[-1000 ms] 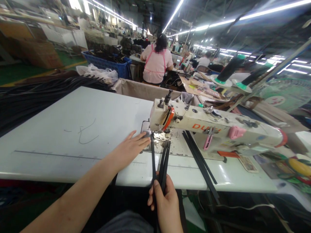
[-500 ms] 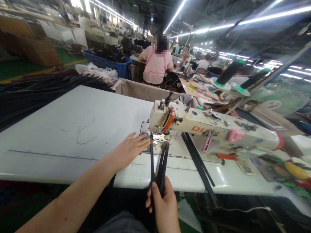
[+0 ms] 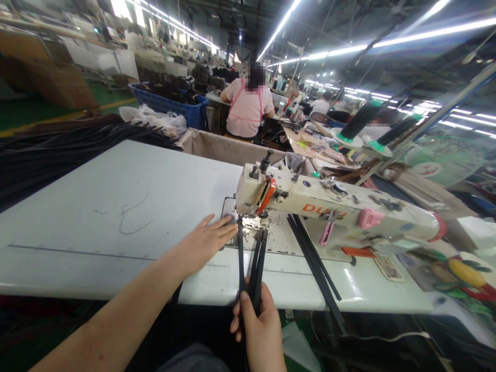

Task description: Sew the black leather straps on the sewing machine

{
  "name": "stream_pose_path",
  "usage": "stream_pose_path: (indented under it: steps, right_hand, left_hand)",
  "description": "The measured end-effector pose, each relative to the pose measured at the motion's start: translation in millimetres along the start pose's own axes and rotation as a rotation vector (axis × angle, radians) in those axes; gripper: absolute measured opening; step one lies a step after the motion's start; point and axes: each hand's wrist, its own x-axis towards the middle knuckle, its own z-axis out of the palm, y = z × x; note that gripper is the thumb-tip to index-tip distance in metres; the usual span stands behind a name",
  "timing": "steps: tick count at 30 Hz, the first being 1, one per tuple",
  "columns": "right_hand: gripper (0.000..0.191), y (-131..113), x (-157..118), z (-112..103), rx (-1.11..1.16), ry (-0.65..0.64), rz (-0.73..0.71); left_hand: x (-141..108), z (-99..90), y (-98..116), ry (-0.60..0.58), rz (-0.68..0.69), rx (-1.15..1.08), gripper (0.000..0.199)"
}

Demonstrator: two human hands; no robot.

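My right hand (image 3: 258,320) is closed around several narrow black straps (image 3: 256,268) at the table's front edge. One black strap (image 3: 241,253) runs separately from this hand up to the needle area of a white sewing machine (image 3: 294,201). Flat beside that strap's far end lies my left hand (image 3: 209,240), fingers stretched out and fingertips close to the presser foot. Whether the fingertips touch the strap I cannot tell. The straps' lower ends drop out of sight below the right hand.
More black straps (image 3: 313,258) lie under the machine arm and hang over the front edge. Loose thread (image 3: 134,222) rests on the white tabletop (image 3: 77,206). At the left is a heap of black strips (image 3: 58,155). Beyond the table sit a blue basket (image 3: 170,103) and a person in pink (image 3: 246,113).
The camera view has shifted slightly. Both hands and the straps keep nearly the same places relative to the machine.
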Motion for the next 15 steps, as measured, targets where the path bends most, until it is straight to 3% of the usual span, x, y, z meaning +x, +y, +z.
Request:
stream_pose_path:
  steps: [15]
  right_hand:
    - [0.074, -10.1, 1.2, -0.7, -0.021, -0.003, -0.015]
  left_hand:
    - [1.2, 5.8, -1.1, 0.034, 0.007, 0.046, 0.057]
